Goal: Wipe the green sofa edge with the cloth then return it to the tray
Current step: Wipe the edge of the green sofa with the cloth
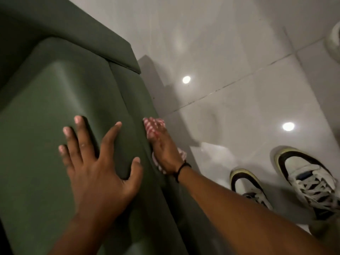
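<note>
The green sofa (60,100) fills the left half of the view. Its front edge runs down the middle. My left hand (97,161) lies flat on the seat cushion, fingers spread, holding nothing. My right hand (163,150) presses a red-and-white checked cloth (153,126) against the sofa's front edge. The cloth sticks out past my fingertips and below my wrist. No tray is in view.
Glossy white floor tiles (239,61) lie to the right of the sofa. My two feet in white and black sneakers (294,183) stand at the lower right. Another white shoe (334,41) shows at the far right edge.
</note>
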